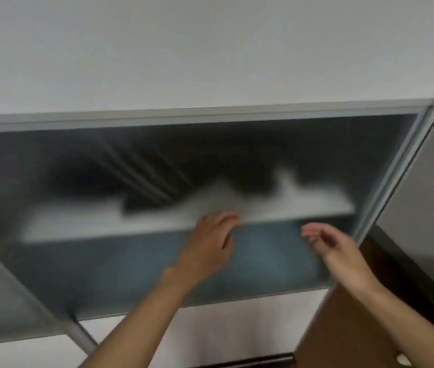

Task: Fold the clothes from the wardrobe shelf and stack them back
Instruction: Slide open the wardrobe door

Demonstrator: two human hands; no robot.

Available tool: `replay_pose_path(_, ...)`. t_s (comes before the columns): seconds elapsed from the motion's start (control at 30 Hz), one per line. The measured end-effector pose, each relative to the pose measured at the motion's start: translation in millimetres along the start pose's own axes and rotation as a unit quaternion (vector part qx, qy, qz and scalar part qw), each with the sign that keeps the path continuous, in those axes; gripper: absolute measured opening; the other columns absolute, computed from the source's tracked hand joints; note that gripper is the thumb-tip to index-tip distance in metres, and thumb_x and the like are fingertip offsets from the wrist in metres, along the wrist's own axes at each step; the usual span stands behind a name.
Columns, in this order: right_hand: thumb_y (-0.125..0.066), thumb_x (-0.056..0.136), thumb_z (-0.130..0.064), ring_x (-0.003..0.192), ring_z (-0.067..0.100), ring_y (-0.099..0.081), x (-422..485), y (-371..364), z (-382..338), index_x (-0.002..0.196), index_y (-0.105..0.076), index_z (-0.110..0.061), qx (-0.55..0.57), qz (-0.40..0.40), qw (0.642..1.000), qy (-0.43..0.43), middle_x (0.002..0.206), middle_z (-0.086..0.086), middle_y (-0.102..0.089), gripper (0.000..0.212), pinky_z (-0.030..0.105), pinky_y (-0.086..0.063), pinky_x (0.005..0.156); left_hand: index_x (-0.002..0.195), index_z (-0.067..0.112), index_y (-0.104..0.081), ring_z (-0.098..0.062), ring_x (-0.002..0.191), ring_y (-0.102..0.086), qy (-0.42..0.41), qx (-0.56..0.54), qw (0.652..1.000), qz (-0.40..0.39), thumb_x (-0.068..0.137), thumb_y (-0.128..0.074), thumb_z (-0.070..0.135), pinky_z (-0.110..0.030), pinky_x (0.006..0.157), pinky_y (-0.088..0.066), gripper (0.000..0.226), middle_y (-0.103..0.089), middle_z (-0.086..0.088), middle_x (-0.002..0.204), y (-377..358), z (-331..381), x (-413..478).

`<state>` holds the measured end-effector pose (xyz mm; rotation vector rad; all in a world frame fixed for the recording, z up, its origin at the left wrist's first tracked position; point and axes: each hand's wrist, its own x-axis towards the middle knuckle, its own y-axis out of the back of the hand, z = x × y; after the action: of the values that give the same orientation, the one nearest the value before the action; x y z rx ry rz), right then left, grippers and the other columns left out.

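Everything was smeared with blur. A grey wardrobe frame [184, 114] ran across the middle of the frame, with a pale door [423, 187] swung open at the right edge. A metal rod [83, 337] slanted through the lower left, and a brown panel [343, 330] filled the lower right, under the right forearm.

Nothing stood between the hands and the white shelf [91, 224] at centre. On it lay the clothes: a dark garment [154, 189] with pale stripes, heaped loosely left of centre, and a white garment [239, 197] rumpled beside it, rising to a peak further right. Neither looked folded. Below the shelf sat a bluish mass [266, 261], too blurred to name.

The left hand [210, 235] was up at the shelf's front edge, fingers stretched forward and only lightly bent, just under the white garment; contact could not be told through the blur. The right hand [335, 248] hovered right of centre, below the shelf edge, fingers loose and spread, holding nothing.
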<state>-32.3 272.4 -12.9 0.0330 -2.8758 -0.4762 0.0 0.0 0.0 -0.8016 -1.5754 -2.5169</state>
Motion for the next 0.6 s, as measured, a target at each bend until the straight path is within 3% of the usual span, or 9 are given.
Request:
replay_pose_path(0.1,-0.059,0.093,0.002,0.095,0.005,-0.060,47.4,31.8,-12.9,0.117,-0.062,-0.021,-0.016,0.100,0.994,0.041,0.113,0.002,-0.065,0.033,0.020,-0.045,0.090,0.125,0.014,-0.063,-0.025,0.127,-0.052,-0.097,0.102,0.986,0.086,0.086,-0.060,0.013,-0.037,0.103,-0.032,0.039,-0.057,-0.004,0.138,33.9,26.6,57.5)
replay_pose_path(0.2,-0.061,0.091,-0.009,0.108,0.013,-0.055,90.9,62.8,-24.1,0.135,-0.050,-0.021,0.027,0.213,0.977,0.014,0.132,0.006,-0.054,0.048,0.006,-0.042,0.085,0.139,0.014,-0.051,-0.025,0.143,-0.036,-0.136,0.214,0.958,0.132,0.092,-0.060,0.023,-0.047,0.114,-0.029,0.049,-0.041,-0.007,0.153,55.4,56.9,108.4)
replay_pose_path(0.23,-0.062,0.090,-0.015,0.114,0.019,-0.054,101.4,72.5,-23.8,0.140,-0.044,-0.021,0.047,0.237,0.970,0.000,0.139,0.008,-0.050,0.054,0.010,-0.046,0.092,0.144,0.014,-0.045,-0.025,0.147,-0.030,-0.136,0.258,0.947,0.133,0.092,-0.061,0.028,-0.048,0.117,-0.027,0.056,-0.035,-0.008,0.157,56.2,65.1,121.1)
replay_pose_path(0.27,-0.061,0.089,-0.020,0.122,0.024,-0.052,110.4,83.1,-25.5,0.144,-0.038,-0.022,0.062,0.252,0.966,-0.019,0.145,0.008,-0.045,0.060,0.024,-0.047,0.103,0.148,0.014,-0.038,-0.026,0.149,-0.024,-0.136,0.304,0.934,0.134,0.092,-0.062,0.033,-0.049,0.119,-0.024,0.064,-0.028,-0.009,0.161,55.9,71.6,134.9)
replay_pose_path(0.3,-0.060,0.087,-0.024,0.130,0.028,-0.048,119.7,93.8,-27.3,0.147,-0.033,-0.022,0.071,0.268,0.960,-0.034,0.149,0.008,-0.041,0.066,0.037,-0.042,0.111,0.152,0.014,-0.031,-0.027,0.151,-0.019,-0.129,0.344,0.922,0.123,0.091,-0.064,0.038,-0.050,0.120,-0.021,0.073,-0.022,-0.010,0.163,55.4,77.2,147.5)
replay_pose_path(0.37,-0.060,0.087,-0.026,0.138,0.031,-0.038,133.5,115.2,-29.5,0.151,-0.027,-0.022,0.051,0.298,0.951,-0.058,0.155,0.007,-0.033,0.072,0.047,-0.034,0.116,0.156,0.015,-0.017,-0.030,0.153,-0.011,-0.095,0.396,0.907,0.104,0.087,-0.068,0.047,-0.052,0.121,-0.017,0.092,-0.012,-0.010,0.166,50.7,83.4,165.5)
replay_pose_path(0.47,-0.060,0.091,-0.022,0.142,0.031,-0.032,147.8,142.9,-23.1,0.153,-0.023,-0.022,0.034,0.312,0.947,-0.067,0.158,0.007,-0.027,0.073,0.050,-0.033,0.116,0.158,0.019,-0.002,-0.031,0.153,0.000,-0.056,0.420,0.899,0.110,0.082,-0.070,0.056,-0.055,0.121,-0.006,0.109,-0.001,-0.008,0.167,35.7,80.0,174.1)
replay_pose_path(0.6,-0.059,0.094,-0.014,0.142,0.029,-0.033,162.9,161.1,-15.2,0.155,-0.023,-0.016,0.069,0.233,0.969,-0.047,0.157,0.009,-0.030,0.071,0.044,-0.032,0.117,0.158,0.022,0.005,-0.029,0.152,0.008,-0.041,0.420,0.900,0.112,0.082,-0.068,0.059,-0.052,0.120,0.004,0.111,0.004,-0.005,0.167,30.8,74.8,177.9)
